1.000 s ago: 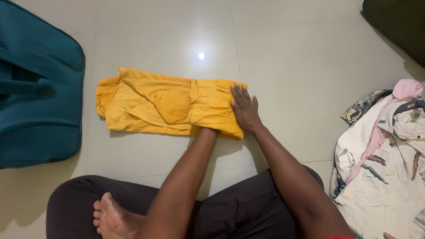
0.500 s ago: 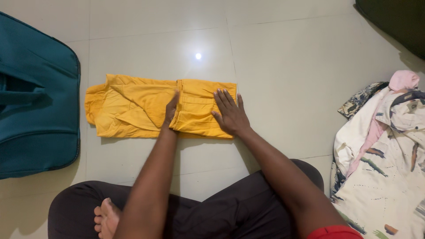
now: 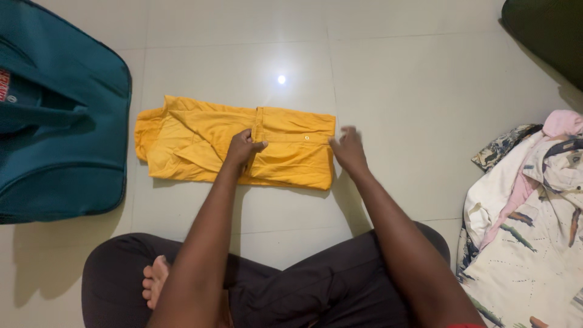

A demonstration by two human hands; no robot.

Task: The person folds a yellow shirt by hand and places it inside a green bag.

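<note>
Two hands worked on a yellow garment (image 3: 200, 143) that lay folded into a long strip on the pale tiled floor (image 3: 395, 79), straight ahead of the seated person. The left hand (image 3: 243, 147) rested near the strip's middle, fingers curled and pinching the cloth by a vertical seam. The right hand (image 3: 348, 147) sat at the strip's right end, fingers bent against the folded edge; whether it actually gripped the cloth could not be told. The right half of the garment was a doubled layer, with a small button showing on top. A teal bag (image 3: 57, 127) lay on the floor to the left, just beside the garment but apart from it. A pile of printed white and pink clothes (image 3: 528, 225) lay well to the right. The person's dark trousers (image 3: 291, 291) and a bare foot (image 3: 155, 279) filled the lower edge.
</note>
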